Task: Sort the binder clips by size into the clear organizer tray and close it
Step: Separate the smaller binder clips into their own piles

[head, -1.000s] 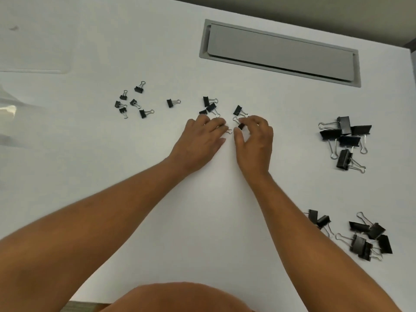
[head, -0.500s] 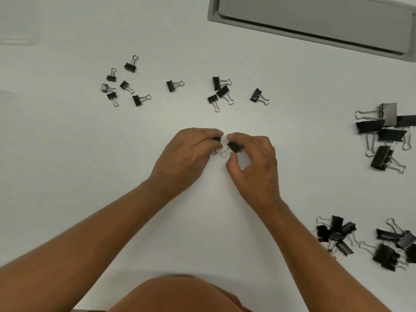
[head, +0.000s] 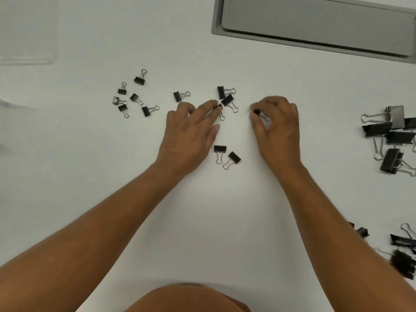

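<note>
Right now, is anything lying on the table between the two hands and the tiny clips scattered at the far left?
Only one clip lies on that stretch. The left hand touches a clip, the right hand pinches another; otherwise the table toward the tiny clips shows bare.

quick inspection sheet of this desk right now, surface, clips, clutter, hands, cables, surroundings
surface: white table, clean, grey recessed hatch at the far right
job's things: smallest clips scattered far left; two small clips lying between the hands; large clips piled at the right edge; medium clips near right, blurred; clear organizer tray far left, only partly in view, state unclear
clutter: nothing seen
grippers: left hand fingertips on a small clip; right hand pinching another small clip
cables: nothing seen
surroundings: nothing seen beyond the table
</note>
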